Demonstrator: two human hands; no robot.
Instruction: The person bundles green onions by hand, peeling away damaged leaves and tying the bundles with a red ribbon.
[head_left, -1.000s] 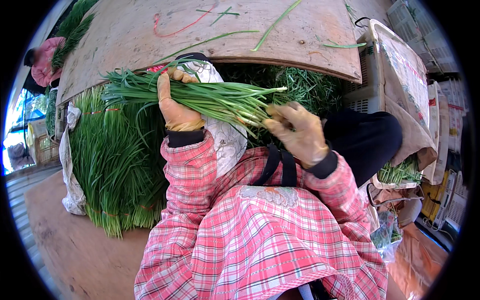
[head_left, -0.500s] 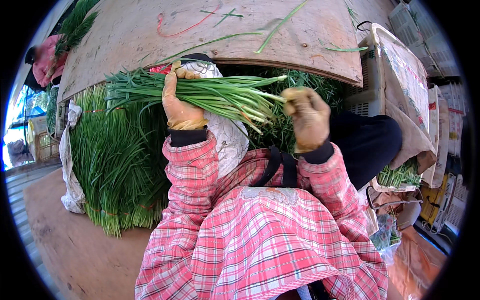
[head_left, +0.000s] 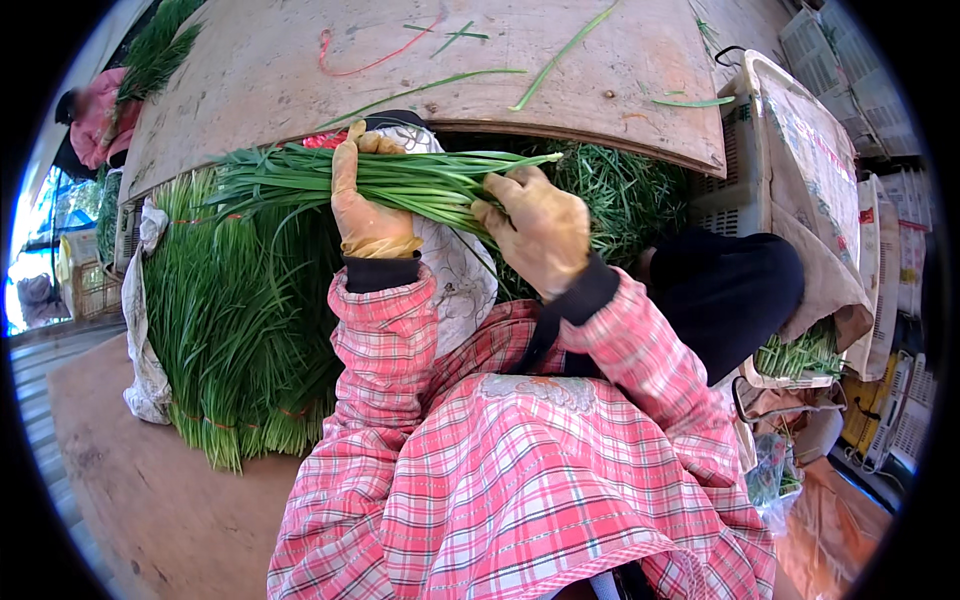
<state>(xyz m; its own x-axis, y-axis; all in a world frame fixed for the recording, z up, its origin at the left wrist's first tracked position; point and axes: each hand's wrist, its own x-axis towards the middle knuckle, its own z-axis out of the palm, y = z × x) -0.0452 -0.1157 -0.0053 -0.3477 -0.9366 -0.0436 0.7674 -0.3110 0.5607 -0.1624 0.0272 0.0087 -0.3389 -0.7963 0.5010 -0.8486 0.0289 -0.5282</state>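
Note:
A loose bunch of garlic chives (head_left: 430,183) lies crosswise in front of me, its leafy tips to the left and its pale stem ends to the right. My left hand (head_left: 368,205), in a yellowish glove, is wrapped round the middle of the bunch. At the stem end, my right hand (head_left: 540,225), gloved alike, has thumb and fingers closed on some of the stems. Its palm hides several of the stem ends. Below and left of the held bunch stands a big stack of tied garlic chives (head_left: 235,325).
A wooden board (head_left: 480,85) with stray leaves and a red string (head_left: 375,65) spans the far side. Dark green leaves (head_left: 630,205) lie beneath its edge. Covered crates (head_left: 800,170) stand at right. Another person (head_left: 100,125) is at far left.
My right hand has moved left from beyond the stem tips and closed on the stems. My left hand keeps its hold in nearly the same place.

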